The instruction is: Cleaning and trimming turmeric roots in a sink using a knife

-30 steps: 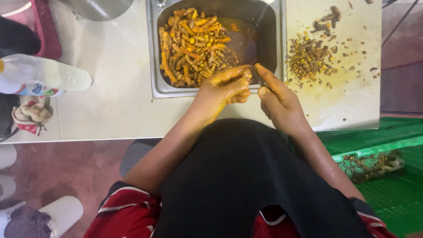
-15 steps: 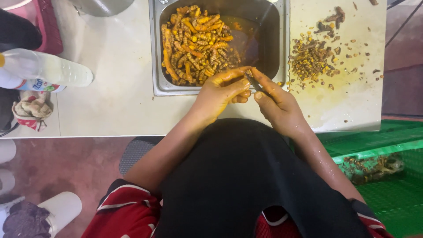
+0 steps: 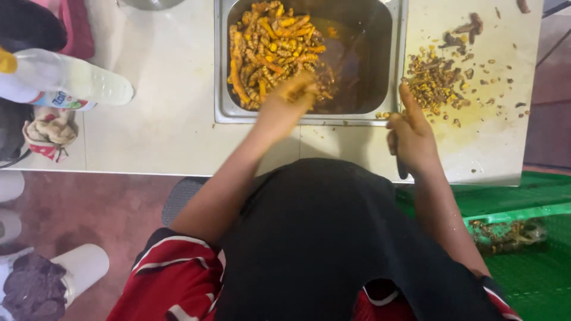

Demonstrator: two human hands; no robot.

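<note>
A steel tray (image 3: pixel 221 114) on the white counter holds a heap of orange-yellow turmeric roots (image 3: pixel 267 47) and some dark liquid. My left hand (image 3: pixel 290 100) reaches over the tray's near rim and rests on the roots; it is blurred, so its grip is unclear. My right hand (image 3: pixel 411 138) sits to the right of the tray, index finger pointing away, fingers closed around a dark knife (image 3: pixel 402 170) that points down toward me. Just beyond that hand lies a pile of brown and yellow peelings (image 3: pixel 434 80) on the white board (image 3: pixel 493 142).
A clear plastic bottle (image 3: pixel 71 80) lies at the counter's left, with a crumpled cloth (image 3: pixel 50 131) beside it. A green crate (image 3: pixel 529 238) with scraps stands at the lower right. A white cup (image 3: pixel 80 267) stands on the reddish floor at the lower left.
My hands were together at the tray's near rim. They have parted: the left went forward into the roots, the right moved right toward the peelings with the knife.
</note>
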